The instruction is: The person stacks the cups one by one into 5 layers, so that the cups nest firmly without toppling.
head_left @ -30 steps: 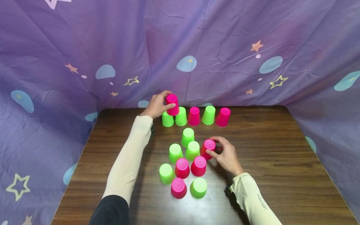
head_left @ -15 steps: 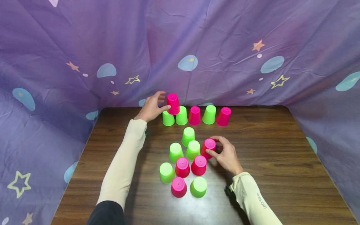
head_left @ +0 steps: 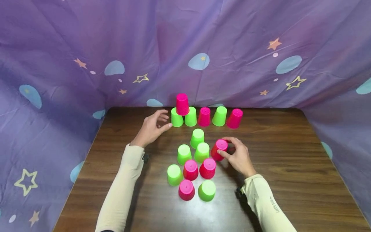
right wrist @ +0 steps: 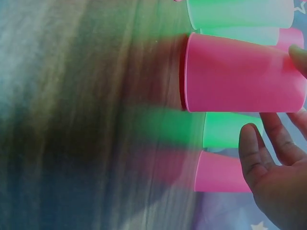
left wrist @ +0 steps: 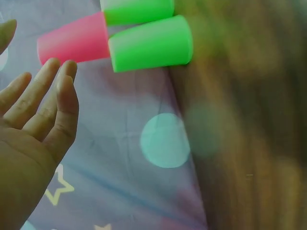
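An upside-down pink cup (head_left: 182, 104) stands across the tops of two green cups, the leftmost green cup (head_left: 177, 118) and its green neighbour (head_left: 191, 117), at the left end of the back row. My left hand (head_left: 151, 128) is just left of them, fingers spread and holding nothing; in the left wrist view its fingertips overlap the lower edge of the upper pink cup (left wrist: 74, 40). With thumb and fingers my right hand (head_left: 238, 157) grips another inverted pink cup (head_left: 219, 150), at the right of the front group. The right wrist view shows this pink cup (right wrist: 240, 74) close over the table.
The back row continues with a pink cup (head_left: 204, 117), a green cup (head_left: 219, 116) and a pink cup (head_left: 234, 118). Several inverted green and pink cups form the front group on the wooden table (head_left: 290, 180). A purple curtain (head_left: 162, 42) hangs behind the table.
My left hand has let go of the upper pink cup and moved down and left, leaving it on the two green cups. My right hand keeps its grip, its cup now slightly tilted.
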`<state>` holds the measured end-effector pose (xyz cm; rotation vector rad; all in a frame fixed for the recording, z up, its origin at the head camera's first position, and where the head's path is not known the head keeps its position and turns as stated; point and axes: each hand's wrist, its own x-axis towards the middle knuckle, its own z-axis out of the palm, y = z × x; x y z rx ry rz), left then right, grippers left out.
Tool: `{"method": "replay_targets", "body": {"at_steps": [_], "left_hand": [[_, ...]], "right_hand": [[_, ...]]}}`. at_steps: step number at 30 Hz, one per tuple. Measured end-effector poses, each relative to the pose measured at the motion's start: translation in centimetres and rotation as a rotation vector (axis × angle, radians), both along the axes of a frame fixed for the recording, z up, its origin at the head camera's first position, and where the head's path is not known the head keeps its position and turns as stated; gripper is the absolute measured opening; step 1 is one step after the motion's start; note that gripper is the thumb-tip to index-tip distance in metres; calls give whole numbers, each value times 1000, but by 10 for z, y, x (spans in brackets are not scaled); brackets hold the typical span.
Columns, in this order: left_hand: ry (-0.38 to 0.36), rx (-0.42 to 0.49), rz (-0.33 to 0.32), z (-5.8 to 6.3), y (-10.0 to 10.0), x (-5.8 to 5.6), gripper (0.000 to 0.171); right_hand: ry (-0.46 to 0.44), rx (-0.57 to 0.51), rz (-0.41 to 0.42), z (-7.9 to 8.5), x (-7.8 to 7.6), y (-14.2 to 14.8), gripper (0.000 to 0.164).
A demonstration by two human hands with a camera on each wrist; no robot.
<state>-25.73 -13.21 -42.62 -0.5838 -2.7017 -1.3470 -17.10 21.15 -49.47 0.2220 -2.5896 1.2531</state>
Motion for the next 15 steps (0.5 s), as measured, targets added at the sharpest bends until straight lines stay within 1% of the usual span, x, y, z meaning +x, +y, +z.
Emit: {"method": "replay_targets", "body": {"at_steps": [2,8,10,15], "left_hand": [[-13,17,-10,-6,0,12,52],[-41,-7,-52,-22,5,42,48],[-49,-10,-59,-26,6,51,46],[-78,21,-64,-36,4,77,41]], "right_hand": [[13,1,1,2,-2,1,48],[41,11,8,4,-7,3,48],[45,21,16,6,-9,2,48],[47,33,32,10,-16,0,48]]}}
